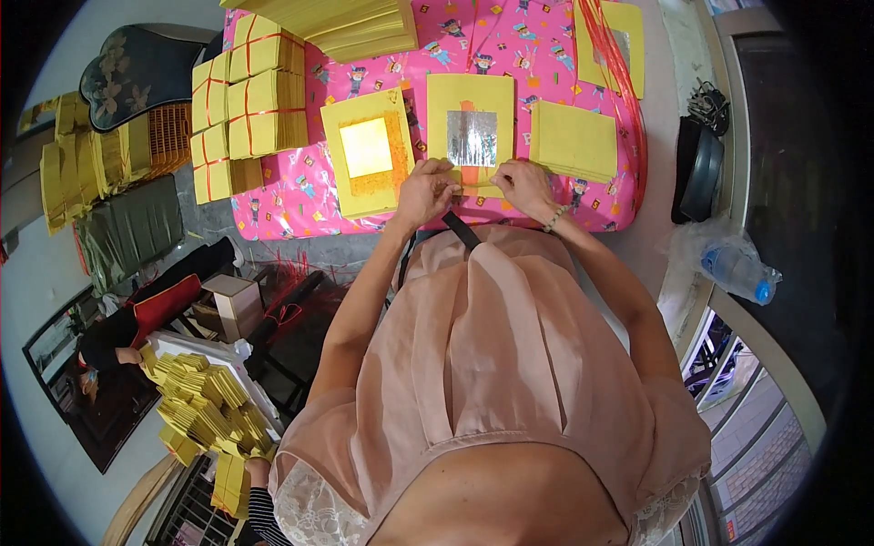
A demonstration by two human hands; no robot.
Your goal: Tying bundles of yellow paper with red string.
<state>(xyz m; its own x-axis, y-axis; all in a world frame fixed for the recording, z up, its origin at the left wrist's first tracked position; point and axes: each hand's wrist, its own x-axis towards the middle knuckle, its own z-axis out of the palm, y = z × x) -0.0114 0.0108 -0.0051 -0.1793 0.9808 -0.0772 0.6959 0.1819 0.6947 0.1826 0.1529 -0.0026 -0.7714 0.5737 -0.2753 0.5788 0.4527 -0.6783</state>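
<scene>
A yellow sheet of paper (437, 100) with a silver foil square (472, 138) and an orange patch lies in front of me on the pink table. My left hand (426, 193) grips its near left edge with curled fingers. At the near right edge, my right hand (525, 188) pinches the same sheet. Between the hands the near edge looks turned up. Left of it lies a yellow stack (341, 187) whose top sheet bears a gold foil square (366, 147) and orange colouring. To the right is a plain yellow paper stack (574, 141).
Tied yellow paper bundles (266, 105) stand at the table's left; a tall yellow stack (337, 27) is at the back. Red plastic strands (628, 100) hang along the right. A co-worker's hand (258, 469) touches a yellow paper pile (205, 400) at lower left. A bagged bottle (733, 271) lies at right.
</scene>
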